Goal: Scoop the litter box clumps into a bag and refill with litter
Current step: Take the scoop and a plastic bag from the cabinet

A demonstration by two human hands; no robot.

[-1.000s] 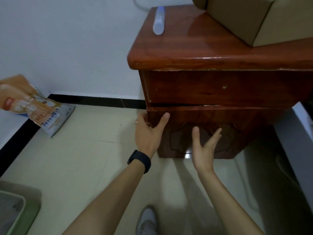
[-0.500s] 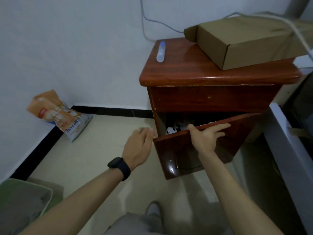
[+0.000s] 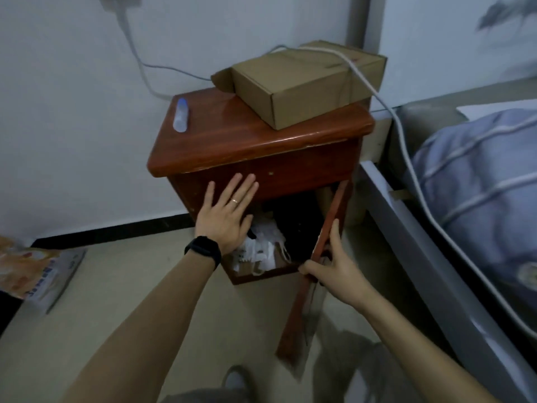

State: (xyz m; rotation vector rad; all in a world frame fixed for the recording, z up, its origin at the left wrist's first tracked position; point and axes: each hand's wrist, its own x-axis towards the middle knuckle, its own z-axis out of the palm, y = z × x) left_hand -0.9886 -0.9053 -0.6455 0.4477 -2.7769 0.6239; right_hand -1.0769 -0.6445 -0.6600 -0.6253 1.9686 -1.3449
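Observation:
A red-brown wooden nightstand point(image 3: 255, 141) stands against the wall, its lower door point(image 3: 313, 274) swung wide open to the right. My right hand point(image 3: 334, 270) grips the door's edge. My left hand point(image 3: 228, 212), fingers spread, lies flat at the front of the nightstand, over the top left of the opening. Inside the cabinet I see crumpled white bags and paper point(image 3: 258, 251) and a dark back. An orange and grey litter bag point(image 3: 32, 271) lies on the floor at the left by the wall. The litter box is out of view.
A cardboard box point(image 3: 299, 85) and a small clear bottle point(image 3: 180, 114) rest on the nightstand top. A white cable point(image 3: 406, 158) runs from the wall over the box to a bed point(image 3: 476, 199) at the right. My shoe point(image 3: 236, 382) stands on the beige floor.
The cabinet door went from shut to wide open, pulled by my right hand. My left hand rose to the cabinet front. The view pulled back and the litter box left the frame.

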